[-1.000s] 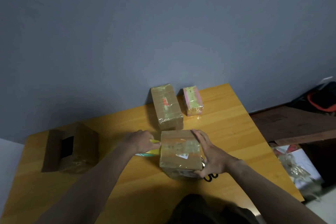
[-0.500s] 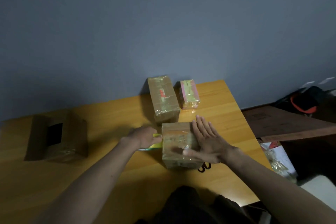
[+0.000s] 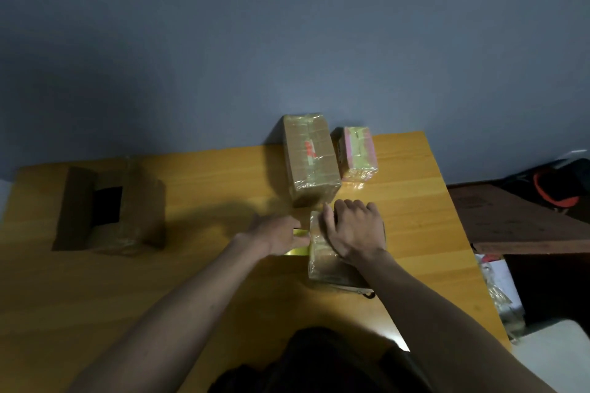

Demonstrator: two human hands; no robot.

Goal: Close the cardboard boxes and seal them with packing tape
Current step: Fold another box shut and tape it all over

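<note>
A small cardboard box [image 3: 322, 268] wrapped in shiny clear tape lies on the wooden table [image 3: 223, 297] in front of me. My right hand [image 3: 354, 230] rests palm down on the box's top, fingers spread toward its far left edge. My left hand [image 3: 277, 234] is right beside the box's left side, closed on a yellow-green tape roll [image 3: 300, 242] that peeks out under the fingers. Two sealed boxes stand behind: a long brown one [image 3: 309, 158] and a smaller pink one [image 3: 357, 151].
A larger brown box [image 3: 108, 210] with an open dark gap in its top sits at the table's left. A black loop [image 3: 370, 294] pokes out from under the near box. Right of the table are a dark board [image 3: 517, 220], bags and clutter on the floor.
My right hand slid from the box's right side onto its top and further toward the far left edge. The left hand stayed at the box's left side with the roll.
</note>
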